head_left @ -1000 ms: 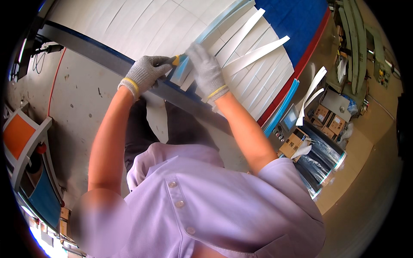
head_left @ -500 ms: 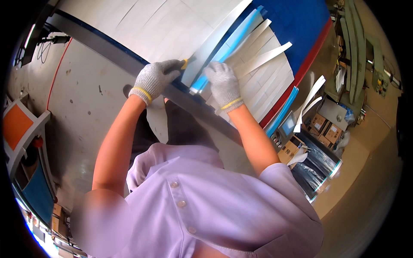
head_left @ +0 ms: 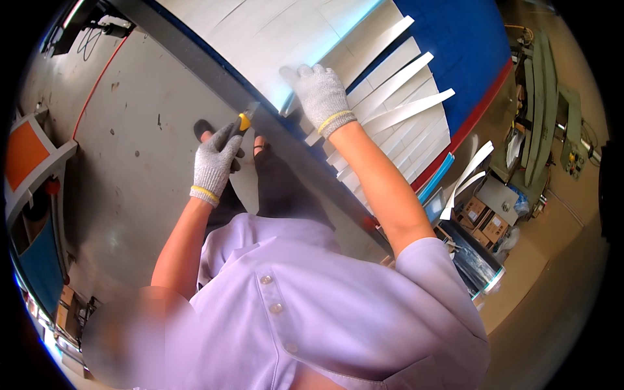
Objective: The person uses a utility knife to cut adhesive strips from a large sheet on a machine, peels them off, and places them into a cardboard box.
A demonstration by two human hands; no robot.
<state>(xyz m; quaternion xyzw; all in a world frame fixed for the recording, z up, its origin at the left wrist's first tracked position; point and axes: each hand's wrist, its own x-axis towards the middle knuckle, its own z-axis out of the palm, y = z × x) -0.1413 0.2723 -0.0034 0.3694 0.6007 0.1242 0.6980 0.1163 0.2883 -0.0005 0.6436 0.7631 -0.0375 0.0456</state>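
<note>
My left hand (head_left: 217,159), in a grey knit glove with a yellow cuff band, is closed around a utility knife (head_left: 244,121) with yellow at its front end. The knife is in front of the table's near edge, its blade end pointing up toward the table. My right hand (head_left: 320,97), gloved the same way, grips a long blue straight strip (head_left: 343,40) near its near end. That strip lies slantwise over a large white sheet (head_left: 260,45); its fingertips are smeared by motion. Cut white strips (head_left: 396,77) fan out to the right of my right hand.
The table has a blue surface (head_left: 474,32) and a red edge (head_left: 478,110) on the right. Loose white strips (head_left: 469,170) stand off its right side, above cardboard boxes (head_left: 484,220) and dark wrapped rolls (head_left: 471,257). A red cord (head_left: 97,91) crosses the floor at left.
My left hand has drawn back from the sheet toward me with the knife. My right hand and the blue strip have shifted left across the sheet. Another cut strip now lies apart.
</note>
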